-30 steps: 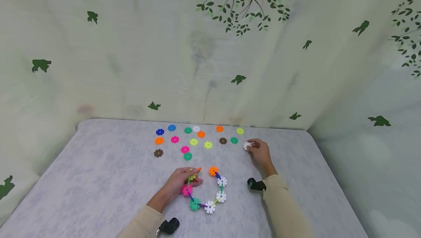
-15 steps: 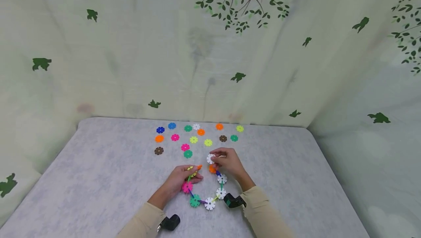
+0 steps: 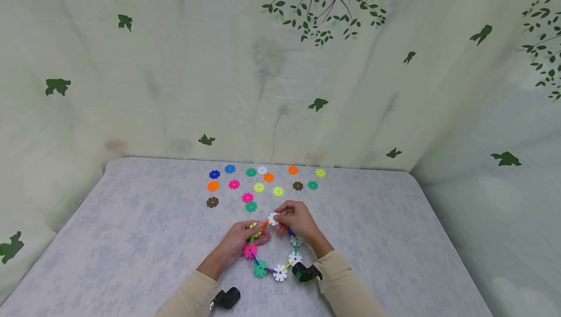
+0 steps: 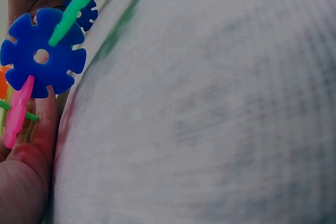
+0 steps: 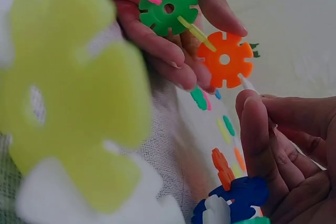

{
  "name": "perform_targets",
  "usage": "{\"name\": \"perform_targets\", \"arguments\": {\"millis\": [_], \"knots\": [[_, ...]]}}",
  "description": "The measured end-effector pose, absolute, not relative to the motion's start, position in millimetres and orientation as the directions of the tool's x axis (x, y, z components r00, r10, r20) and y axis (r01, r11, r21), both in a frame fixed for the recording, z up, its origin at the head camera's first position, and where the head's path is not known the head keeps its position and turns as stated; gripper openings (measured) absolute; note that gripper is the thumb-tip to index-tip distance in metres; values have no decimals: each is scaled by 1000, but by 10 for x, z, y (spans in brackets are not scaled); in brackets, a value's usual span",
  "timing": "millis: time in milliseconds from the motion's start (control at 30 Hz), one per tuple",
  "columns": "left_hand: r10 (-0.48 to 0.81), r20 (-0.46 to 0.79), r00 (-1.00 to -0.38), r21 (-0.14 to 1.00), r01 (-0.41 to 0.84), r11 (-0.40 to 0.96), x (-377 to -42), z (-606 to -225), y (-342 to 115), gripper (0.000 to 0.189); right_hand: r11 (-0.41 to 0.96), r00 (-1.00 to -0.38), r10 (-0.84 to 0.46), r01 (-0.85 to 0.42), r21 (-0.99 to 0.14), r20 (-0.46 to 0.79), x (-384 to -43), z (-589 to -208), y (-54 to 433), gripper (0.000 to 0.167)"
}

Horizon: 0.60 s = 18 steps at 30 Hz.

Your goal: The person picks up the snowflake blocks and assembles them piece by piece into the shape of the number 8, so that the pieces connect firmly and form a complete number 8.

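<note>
A chain of notched plastic discs curves between the hands in the head view, passing through a pink disc (image 3: 250, 250), a green disc (image 3: 260, 269) and a white disc (image 3: 280, 273). My left hand (image 3: 238, 242) grips its left end, thumb and fingers around the yellow and orange discs. My right hand (image 3: 301, 222) pinches a loose white disc (image 3: 272, 218). In the right wrist view that disc meets a notch of the orange disc (image 5: 231, 61) edge-on; how deep it sits is unclear. The chain's other end is partly hidden behind my right hand. A blue disc (image 4: 44, 72) hangs beside my left hand in the left wrist view.
Several loose discs lie flat at the far middle of the grey cloth-covered table (image 3: 131, 239), including a brown disc (image 3: 212, 202) and a lime disc (image 3: 278, 191). A pale curtain (image 3: 245, 88) with leaf prints rises behind. Black wrist cameras (image 3: 228, 298) sit on both wrists.
My right hand has carried the white disc from the right side leftward to the orange disc at the chain's left end. My left hand has stayed almost still.
</note>
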<state>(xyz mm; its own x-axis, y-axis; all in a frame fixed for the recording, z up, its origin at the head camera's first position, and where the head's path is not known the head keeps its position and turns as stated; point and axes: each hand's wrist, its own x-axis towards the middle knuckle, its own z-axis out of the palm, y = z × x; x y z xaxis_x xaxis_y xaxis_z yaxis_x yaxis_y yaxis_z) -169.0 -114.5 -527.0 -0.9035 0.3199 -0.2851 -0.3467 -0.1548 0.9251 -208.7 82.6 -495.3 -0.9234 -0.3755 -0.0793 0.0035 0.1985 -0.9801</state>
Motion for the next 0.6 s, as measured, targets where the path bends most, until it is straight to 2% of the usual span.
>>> {"name": "perform_targets", "arguments": {"millis": [267,600], "knots": [[335,-296,-895,907,-373,-195,-1690,-5250,-1123,44,205,-914,-403,-38,-978,-49,-1972,-4706,805,12],[315,-301,-900,924,-357,-138,-1684,-5236,-1112,39,312,-925,-373,-55,-948,-69,-2071,-4933,722,5]]}}
